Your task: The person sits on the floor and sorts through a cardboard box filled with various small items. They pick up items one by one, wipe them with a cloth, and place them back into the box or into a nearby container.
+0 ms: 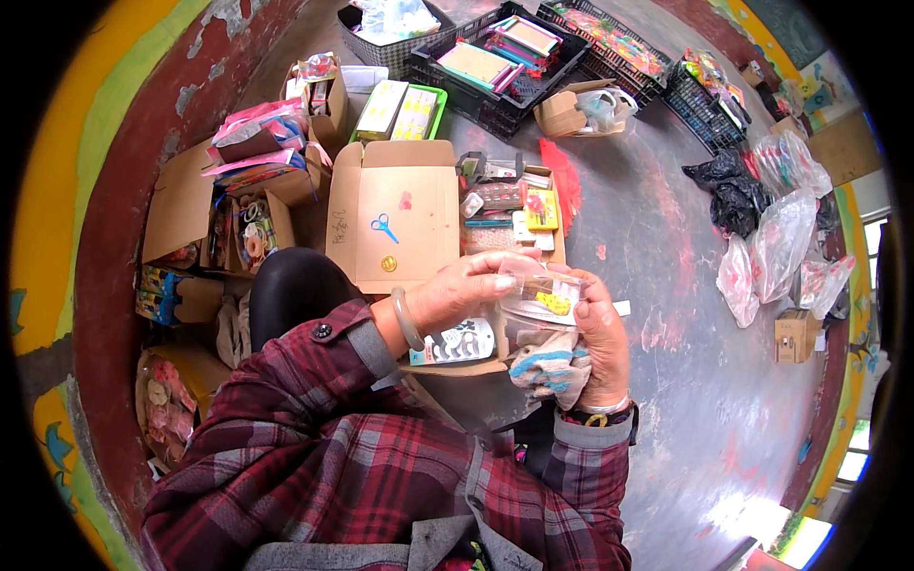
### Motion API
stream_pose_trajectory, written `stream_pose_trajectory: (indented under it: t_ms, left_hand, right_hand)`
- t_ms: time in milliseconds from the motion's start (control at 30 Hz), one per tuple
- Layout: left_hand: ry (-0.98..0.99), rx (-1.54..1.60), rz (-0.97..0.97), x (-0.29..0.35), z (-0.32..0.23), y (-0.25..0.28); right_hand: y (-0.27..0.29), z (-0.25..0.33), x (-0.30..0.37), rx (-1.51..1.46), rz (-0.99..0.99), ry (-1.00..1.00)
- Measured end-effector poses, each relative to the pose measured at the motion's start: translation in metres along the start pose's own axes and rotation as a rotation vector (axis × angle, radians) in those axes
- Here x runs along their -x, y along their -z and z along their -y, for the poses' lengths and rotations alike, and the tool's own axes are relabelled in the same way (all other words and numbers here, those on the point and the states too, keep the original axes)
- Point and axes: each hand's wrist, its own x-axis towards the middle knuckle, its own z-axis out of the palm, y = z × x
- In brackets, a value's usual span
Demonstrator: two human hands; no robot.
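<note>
Both my hands meet around a clear plastic pack (538, 293) with a small yellow item (553, 304) inside. My left hand (457, 295), a bangle at its wrist, has its thumb and fingers on the pack's left and upper edge. Gripping the pack's right side is my right hand (602, 338). A bunched white cloth with blue and grey stripes (552, 366) hangs below the pack, against my right palm. Left of the hands lies a flat brown cardboard flap (428, 228) carrying blue scissors (384, 226), a round gold piece (388, 264) and a small red piece (406, 201).
A box of small packaged goods (509, 214) stands beyond my hands. A card with black shapes (455, 343) lies under my left wrist. Black crates (500, 71) line the far side; plastic bags (785, 238) lie at right. Opened cartons (176, 214) crowd the left.
</note>
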Motion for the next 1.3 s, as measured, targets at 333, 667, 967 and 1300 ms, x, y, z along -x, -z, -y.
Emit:
stream_pose_trajectory:
  t_ms: [333,667,967,1300]
  left_hand:
    - [-0.075,-0.311,-0.119,-0.002,0.006,0.001]
    - [-0.128,-0.588,-0.468,-0.006,0.037,0.022]
    - [-0.193,-0.438,-0.462,-0.010,0.019,0.014]
    - [-0.318,-0.684,-0.218,-0.009,0.026,0.011]
  right_hand:
    - [0.015,-0.027,-0.015,0.140,-0.137,-0.006]
    - [0.021,-0.038,-0.022,0.303,-0.252,-0.063]
    - [-0.006,-0.029,-0.019,0.628,-0.187,0.199]
    - [0.012,-0.030,-0.025,0.169,-0.229,0.039]
